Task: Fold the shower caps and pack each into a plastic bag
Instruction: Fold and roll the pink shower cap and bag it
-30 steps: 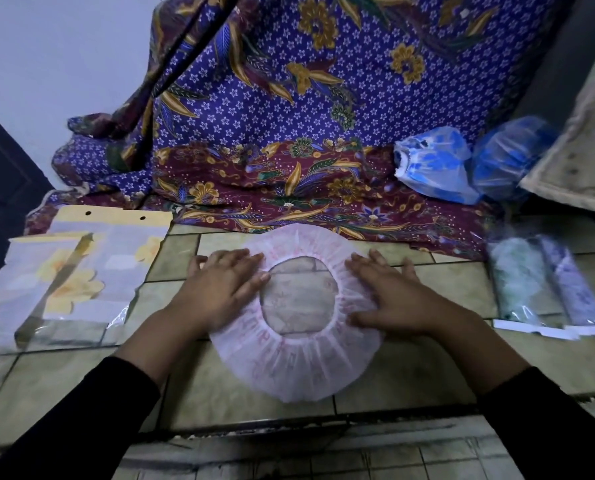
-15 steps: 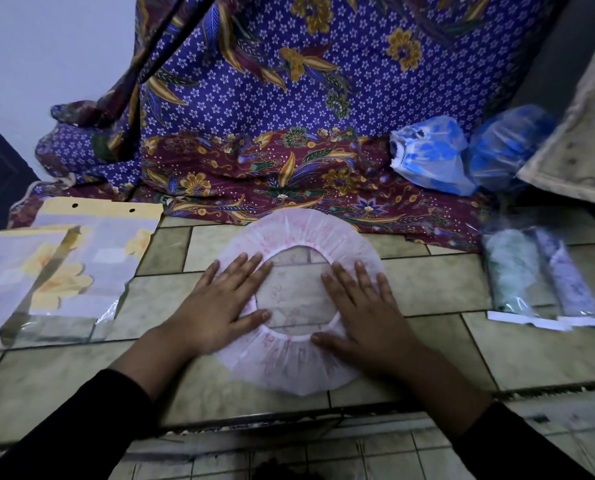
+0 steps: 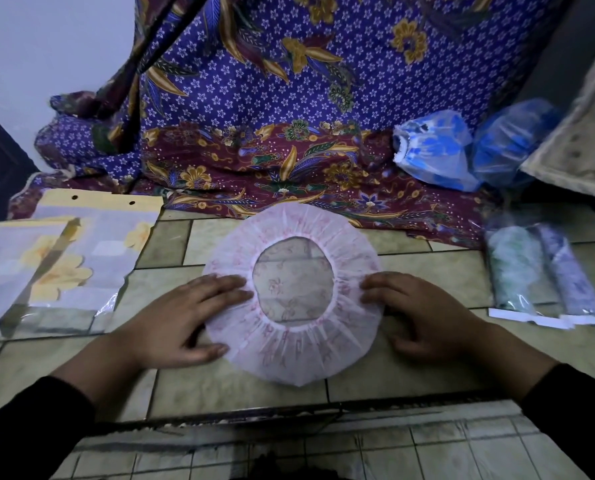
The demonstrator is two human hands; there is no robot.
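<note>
A pink, see-through shower cap (image 3: 291,355) lies flat and round on the tiled ledge, its elastic opening facing up. My left hand (image 3: 181,320) rests flat on the cap's left rim with the fingers straight. My right hand (image 3: 424,317) is at the cap's right rim, fingers bent, fingertips touching the edge, thumb lying on the tile beside it. A stack of clear plastic bags (image 3: 64,265) with yellow flower print lies to the left.
Two packed bags, one with a green cap (image 3: 514,268) and one with a purple cap (image 3: 566,271), lie at the right. Loose blue shower caps (image 3: 434,150) sit at the back right on the batik cloth (image 3: 254,133). The ledge's front edge (image 3: 289,407) drops off close to me.
Both hands have slid outward from beside the cap's opening to its left and right rims. The cap now lies flatter and rounder.
</note>
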